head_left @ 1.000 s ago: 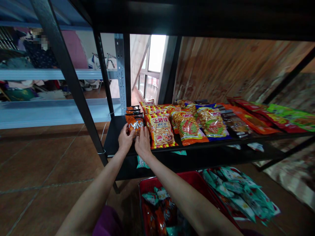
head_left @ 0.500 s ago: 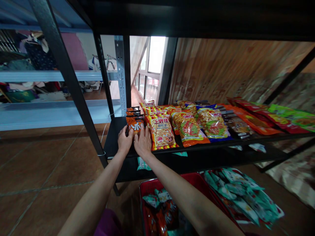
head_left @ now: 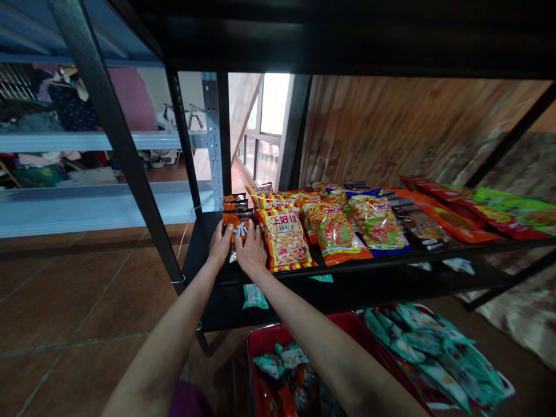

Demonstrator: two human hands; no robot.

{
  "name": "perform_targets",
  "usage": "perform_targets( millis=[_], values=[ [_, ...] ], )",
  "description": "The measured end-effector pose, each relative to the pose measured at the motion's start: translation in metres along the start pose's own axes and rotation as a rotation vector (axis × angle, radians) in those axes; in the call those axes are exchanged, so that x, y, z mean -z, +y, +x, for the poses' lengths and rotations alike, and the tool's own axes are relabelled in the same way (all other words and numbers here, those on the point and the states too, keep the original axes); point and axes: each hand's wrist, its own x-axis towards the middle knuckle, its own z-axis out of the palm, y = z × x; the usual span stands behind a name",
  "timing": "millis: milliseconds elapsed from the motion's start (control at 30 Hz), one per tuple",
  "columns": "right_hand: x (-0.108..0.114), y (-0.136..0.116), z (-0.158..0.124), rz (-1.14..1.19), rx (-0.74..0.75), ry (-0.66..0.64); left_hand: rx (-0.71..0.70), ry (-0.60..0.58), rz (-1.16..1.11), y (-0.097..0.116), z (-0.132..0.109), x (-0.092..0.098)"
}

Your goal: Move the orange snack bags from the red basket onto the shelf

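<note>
Fingers of the left hand (head_left: 220,248) are touching the front orange bag (head_left: 237,225), and the right hand's (head_left: 252,249) are touching its right side; whether they are gripping, I cannot tell. That bag is standing left of the front yellow bag (head_left: 285,238), apparently almost set. Below the yellow bag, spare orange packets (head_left: 294,391) are lying in a red basket (head_left: 266,339), seemingly left over; rightward, larger bags (head_left: 377,223) are already lining the shelf (head_left: 200,237).

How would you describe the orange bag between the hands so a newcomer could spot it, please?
On the black shelf, go to the left end, just left of the front yellow-and-red bag. The orange bag is frontmost there, between the left hand and right hand, unlike its lookalikes behind.
</note>
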Motion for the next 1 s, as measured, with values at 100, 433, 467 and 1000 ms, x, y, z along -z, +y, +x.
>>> perform_targets(
  millis=[100, 433, 467, 1000],
  values=[
    [-0.001, 0.0, 0.001, 0.031, -0.01, -0.007, 0.029, 0.009, -0.014, 0.0, -0.001, -0.002],
    [0.001, -0.006, 0.002, 0.057, -0.02, -0.022, 0.009, -0.004, 0.038, 0.004, -0.003, -0.002],
    [0.0, -0.006, 0.003, 0.058, -0.022, -0.017, 0.022, -0.002, 0.045, 0.005, -0.003, -0.002],
    [-0.012, -0.004, 0.013, 0.025, -0.025, 0.033, 0.041, -0.071, 0.054, -0.01, 0.003, -0.005]
  ],
)
